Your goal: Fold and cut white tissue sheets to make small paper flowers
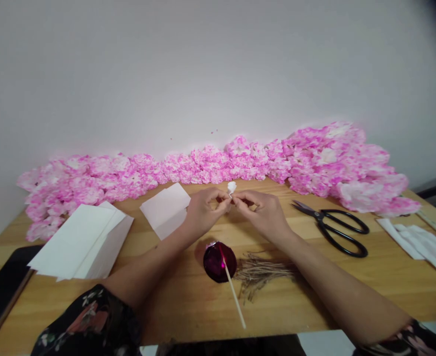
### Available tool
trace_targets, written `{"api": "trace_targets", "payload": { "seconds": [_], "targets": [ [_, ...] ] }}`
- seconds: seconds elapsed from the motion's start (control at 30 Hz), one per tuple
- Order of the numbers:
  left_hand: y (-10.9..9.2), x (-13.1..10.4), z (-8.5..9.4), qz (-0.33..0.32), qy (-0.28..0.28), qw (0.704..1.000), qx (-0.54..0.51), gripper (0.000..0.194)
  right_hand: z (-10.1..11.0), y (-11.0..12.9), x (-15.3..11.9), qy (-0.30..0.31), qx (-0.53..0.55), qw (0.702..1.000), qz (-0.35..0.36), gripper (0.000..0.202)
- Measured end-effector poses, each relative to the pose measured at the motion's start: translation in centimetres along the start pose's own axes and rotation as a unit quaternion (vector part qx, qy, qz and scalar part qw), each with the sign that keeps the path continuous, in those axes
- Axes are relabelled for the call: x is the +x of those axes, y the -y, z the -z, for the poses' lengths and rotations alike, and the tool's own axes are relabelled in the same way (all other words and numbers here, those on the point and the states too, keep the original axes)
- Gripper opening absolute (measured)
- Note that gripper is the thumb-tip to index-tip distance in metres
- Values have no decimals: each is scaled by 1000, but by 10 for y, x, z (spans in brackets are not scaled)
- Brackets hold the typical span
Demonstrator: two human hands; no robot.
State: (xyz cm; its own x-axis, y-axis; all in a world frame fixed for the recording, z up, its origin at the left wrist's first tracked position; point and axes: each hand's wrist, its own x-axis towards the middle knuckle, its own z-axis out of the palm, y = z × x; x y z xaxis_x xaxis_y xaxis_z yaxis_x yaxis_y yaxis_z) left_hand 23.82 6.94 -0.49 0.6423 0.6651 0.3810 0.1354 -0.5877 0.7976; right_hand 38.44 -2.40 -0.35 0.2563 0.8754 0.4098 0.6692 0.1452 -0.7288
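Observation:
A small white paper flower [231, 187] stands up between my two hands, above the middle of the table. The fingertips of my left hand [207, 207] pinch it at its base from the left. From the right, my right hand [259, 210] pinches at the same spot, thumb and forefinger together. The fingers hide most of the flower's lower end. Just below my hands sits a small dish of dark magenta dye [214, 264], with a thin wooden stick [234, 296] leaning out of it towards me. Thin brown twigs [264, 272] lie right of the dish, partly under my right forearm.
Pink and white paper flowers [210, 163] line the table's back edge along the wall. Black-handled scissors [332, 225] lie at right, beside folded white cloth or paper [421, 244]. Left are white paper sheets [80, 240], a smaller paper pile [166, 207] and a dark phone [6, 291].

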Motion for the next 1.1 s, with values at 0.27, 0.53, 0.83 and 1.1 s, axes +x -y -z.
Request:
{"api": "trace_targets", "payload": {
  "seconds": [0.27,0.53,0.83,1.1],
  "targets": [
    [0,1,1,48,14,997,-54,11,0,2,3,18,71,996,-49,20],
    [7,3,0,150,21,953,-262,11,-2,-13,11,30,300,924,-234,24],
    [3,1,0,159,41,947,-277,15,4,-3,8,13,176,974,-139,31],
    [3,-2,-2,126,53,968,-212,16,0,0,7,-40,119,987,-100,15]
  ]
}}
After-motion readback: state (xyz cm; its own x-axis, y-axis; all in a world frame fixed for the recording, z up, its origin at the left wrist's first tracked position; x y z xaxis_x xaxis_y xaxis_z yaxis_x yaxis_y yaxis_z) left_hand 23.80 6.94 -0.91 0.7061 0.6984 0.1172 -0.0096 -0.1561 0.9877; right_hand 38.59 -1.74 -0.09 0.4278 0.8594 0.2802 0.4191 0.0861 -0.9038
